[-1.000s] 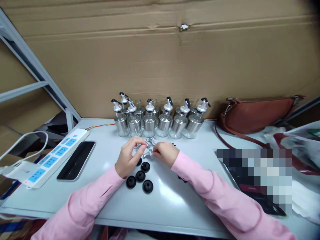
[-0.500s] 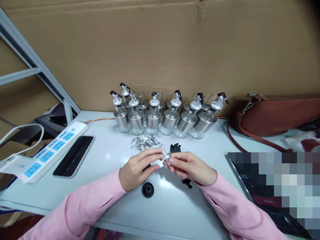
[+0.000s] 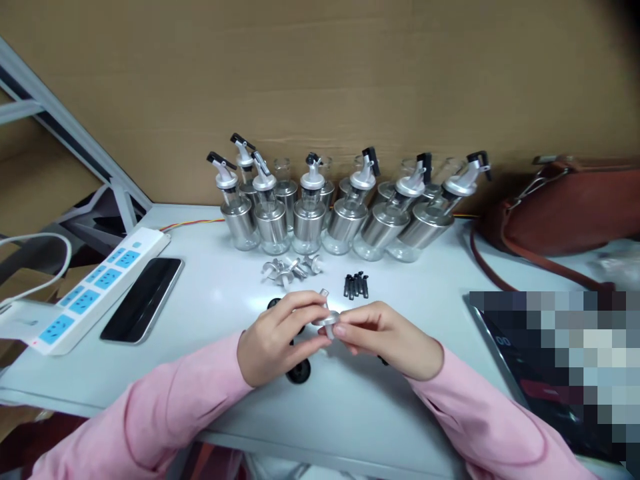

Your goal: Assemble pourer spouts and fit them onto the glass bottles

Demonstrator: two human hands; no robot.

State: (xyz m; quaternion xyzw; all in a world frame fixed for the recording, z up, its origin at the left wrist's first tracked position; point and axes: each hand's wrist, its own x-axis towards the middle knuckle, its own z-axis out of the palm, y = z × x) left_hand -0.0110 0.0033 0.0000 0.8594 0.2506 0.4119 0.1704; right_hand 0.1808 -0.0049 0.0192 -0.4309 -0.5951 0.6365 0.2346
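Observation:
Above the middle of the table, a silver pourer spout with a round flange and a short tube is held between my hands. My right hand pinches it from the right between thumb and fingers. From the other side, my left hand has its fingers over the flange and its thumb below, closed on the same piece. Black round caps lie under and beside my left hand, partly covered by it. Behind my hands are a small pile of silver spout parts and a cluster of small black levers.
Several glass bottles with steel sleeves stand along the cardboard backing, the front ones topped with pourers. On the left lie a phone and a power strip. A brown bag and a dark screen device are right.
My left thumb has come in against the spout, where it was apart before. The spout has tilted more upright. The whole view has shifted slightly, with the bottles appearing larger.

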